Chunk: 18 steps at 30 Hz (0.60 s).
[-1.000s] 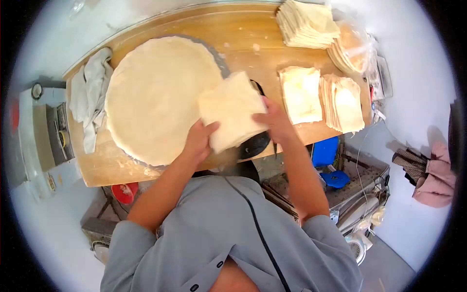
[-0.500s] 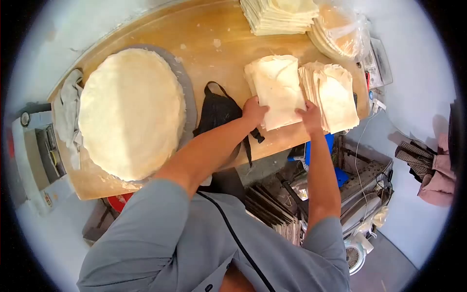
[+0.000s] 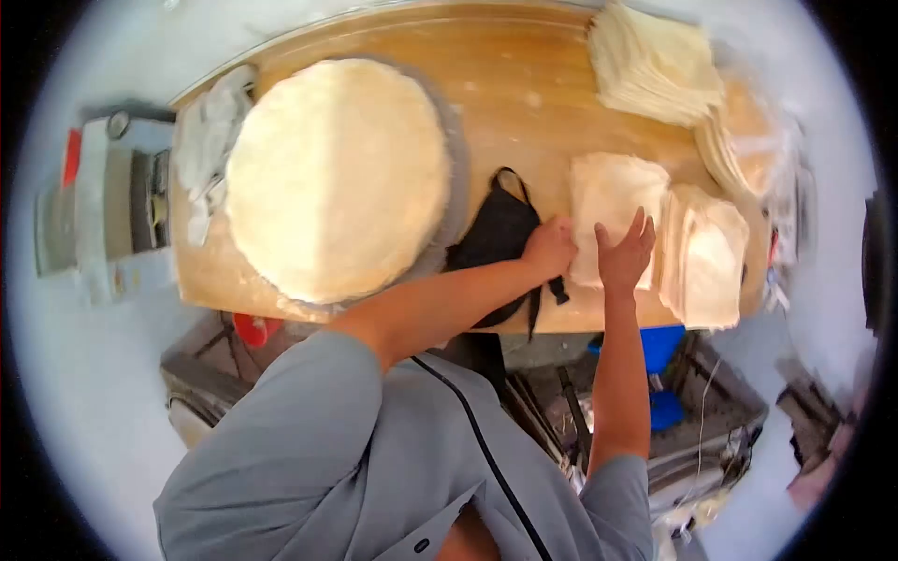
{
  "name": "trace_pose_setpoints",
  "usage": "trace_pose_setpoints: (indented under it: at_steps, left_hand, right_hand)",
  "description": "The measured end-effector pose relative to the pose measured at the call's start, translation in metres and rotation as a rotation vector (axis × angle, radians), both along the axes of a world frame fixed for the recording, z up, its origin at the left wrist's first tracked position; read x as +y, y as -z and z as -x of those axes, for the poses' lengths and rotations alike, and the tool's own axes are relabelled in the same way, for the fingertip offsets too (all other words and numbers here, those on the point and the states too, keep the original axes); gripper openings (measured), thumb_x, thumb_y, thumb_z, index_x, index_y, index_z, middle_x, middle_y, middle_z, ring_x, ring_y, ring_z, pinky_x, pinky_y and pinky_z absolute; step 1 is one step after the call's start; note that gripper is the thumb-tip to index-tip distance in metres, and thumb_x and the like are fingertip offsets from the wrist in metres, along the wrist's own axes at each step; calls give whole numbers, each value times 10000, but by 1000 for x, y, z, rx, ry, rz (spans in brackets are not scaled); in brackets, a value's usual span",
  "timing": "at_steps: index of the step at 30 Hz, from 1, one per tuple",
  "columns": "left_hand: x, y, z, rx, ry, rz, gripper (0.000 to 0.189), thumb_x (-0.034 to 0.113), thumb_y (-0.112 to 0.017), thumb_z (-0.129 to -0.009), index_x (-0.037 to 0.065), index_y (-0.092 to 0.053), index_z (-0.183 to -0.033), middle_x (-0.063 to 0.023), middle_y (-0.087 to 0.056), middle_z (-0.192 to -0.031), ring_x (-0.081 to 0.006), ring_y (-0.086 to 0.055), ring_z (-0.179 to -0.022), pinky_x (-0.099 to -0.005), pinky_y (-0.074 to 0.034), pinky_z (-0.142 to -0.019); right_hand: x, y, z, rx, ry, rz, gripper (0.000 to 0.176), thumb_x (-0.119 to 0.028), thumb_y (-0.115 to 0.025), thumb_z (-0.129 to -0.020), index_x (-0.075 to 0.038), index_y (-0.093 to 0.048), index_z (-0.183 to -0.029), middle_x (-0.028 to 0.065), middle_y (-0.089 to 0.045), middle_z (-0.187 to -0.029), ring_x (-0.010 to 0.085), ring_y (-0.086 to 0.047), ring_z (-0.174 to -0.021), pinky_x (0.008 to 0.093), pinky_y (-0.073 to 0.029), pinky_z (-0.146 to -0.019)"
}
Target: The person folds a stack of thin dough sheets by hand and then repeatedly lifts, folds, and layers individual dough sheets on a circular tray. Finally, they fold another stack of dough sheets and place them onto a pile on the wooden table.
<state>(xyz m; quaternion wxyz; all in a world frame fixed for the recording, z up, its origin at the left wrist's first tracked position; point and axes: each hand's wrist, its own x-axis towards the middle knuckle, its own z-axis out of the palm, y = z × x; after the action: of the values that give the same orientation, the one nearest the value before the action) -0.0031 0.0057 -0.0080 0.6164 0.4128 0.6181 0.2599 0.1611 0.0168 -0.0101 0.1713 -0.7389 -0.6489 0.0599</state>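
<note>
A folded stack of thin pale dough sheets (image 3: 608,192) lies on the wooden table (image 3: 524,103). My left hand (image 3: 549,248) rests curled against that stack's near left corner. My right hand (image 3: 625,252) lies flat on its near edge with fingers spread. A large round pile of thin dough sheets (image 3: 337,178) sits on a grey disc to the left. A black cloth (image 3: 496,238) lies between the round pile and the folded stack, under my left forearm.
Another folded stack (image 3: 711,257) lies just right of my hands, and a taller one (image 3: 655,61) sits at the back right. A white cloth (image 3: 201,150) lies at the table's left end, beside a grey machine (image 3: 108,206). Blue items (image 3: 659,351) sit below the table.
I carried the folded sheets from over the round pile to the right and set them on the table stack. Now both hands rest at its near edge; the view has shifted.
</note>
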Motion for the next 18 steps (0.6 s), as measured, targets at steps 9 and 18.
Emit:
trace_pose_setpoints:
  at_steps: [9,18]
  left_hand:
    - [-57,-55,218,204,-88,-231,268,125,-664,-886,36,-637,-1138,-99,-670,-1070,-210,-656,-958,-334,-529,-860]
    - [-165,-48,348,193,-291,-17,223,118,-641,-895,8,-641,-1088,-67,-684,-997,-123,-629,-878,-279,-515,-772]
  right_hand:
    - [22,-3,22,-197,58,46,707,-348,-741,-817,-72,-467,-1408,221,-431,-1453,387,-445,-1301,479,-398,-1038]
    - [78,-40,263,515,-415,368,193,-188,-644,-852,-75,-699,-999,165,-700,-943,307,-675,-891,372,-522,-805]
